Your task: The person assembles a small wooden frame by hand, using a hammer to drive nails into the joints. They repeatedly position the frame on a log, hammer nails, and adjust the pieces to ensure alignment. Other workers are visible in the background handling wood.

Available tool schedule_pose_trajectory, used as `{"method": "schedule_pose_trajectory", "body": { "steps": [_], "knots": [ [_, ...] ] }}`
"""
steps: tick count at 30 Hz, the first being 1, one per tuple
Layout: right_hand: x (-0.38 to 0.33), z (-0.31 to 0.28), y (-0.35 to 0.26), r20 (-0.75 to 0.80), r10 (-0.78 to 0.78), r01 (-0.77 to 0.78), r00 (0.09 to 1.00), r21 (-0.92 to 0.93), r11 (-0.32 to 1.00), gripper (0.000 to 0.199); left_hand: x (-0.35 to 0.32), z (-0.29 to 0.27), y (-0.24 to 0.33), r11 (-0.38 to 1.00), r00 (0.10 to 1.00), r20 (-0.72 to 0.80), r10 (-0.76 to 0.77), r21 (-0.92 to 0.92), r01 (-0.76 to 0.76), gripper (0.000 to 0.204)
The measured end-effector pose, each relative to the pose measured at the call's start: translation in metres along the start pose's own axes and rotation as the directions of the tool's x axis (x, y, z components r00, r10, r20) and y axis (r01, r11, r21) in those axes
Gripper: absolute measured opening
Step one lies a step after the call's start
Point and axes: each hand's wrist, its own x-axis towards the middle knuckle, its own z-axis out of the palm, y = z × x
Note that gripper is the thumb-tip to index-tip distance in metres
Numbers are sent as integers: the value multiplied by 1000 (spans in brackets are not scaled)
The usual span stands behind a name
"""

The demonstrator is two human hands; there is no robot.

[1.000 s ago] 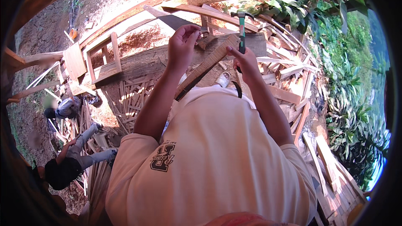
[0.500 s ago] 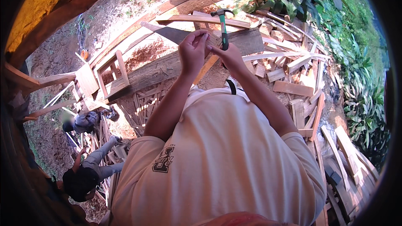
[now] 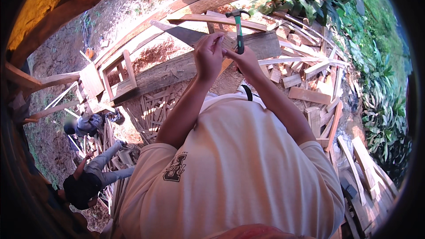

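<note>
My right hand is closed around the lower handle of a claw hammer with a green and black grip. The hammer stands head up, pointing away from me. Beside it, my left hand is raised with its fingers pinched together, close to my right thumb. Whatever the left fingers may hold is too small to make out. Past the left hand, a hand saw lies with its dark blade by a wide wooden plank, its far part hidden behind my hands.
Wood offcuts are heaped on the right, with long boards nearer. A small wooden frame stands at the left. Two people are at the lower left, one in a black top. Leafy plants line the right edge.
My left hand has shifted slightly right and turned, its fingers bunching closer to the right thumb. The hammer remains in my right hand. The whole view has moved slightly.
</note>
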Motion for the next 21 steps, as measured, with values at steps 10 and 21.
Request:
{"method": "schedule_pose_trajectory", "body": {
  "steps": [10, 21],
  "knots": [
    [2, -2, 0, -17, 8, -9, 1000, -52, 999, 54, 1, -1, 4, 997, 996, 39, -75, 11, 74, 11],
    [4, -3, 2, 6, 13, -13, 1000, -51, 999, 54, 1, 1, 5, 999, 999, 6, -37, 39, 37, 10]
  ]
}}
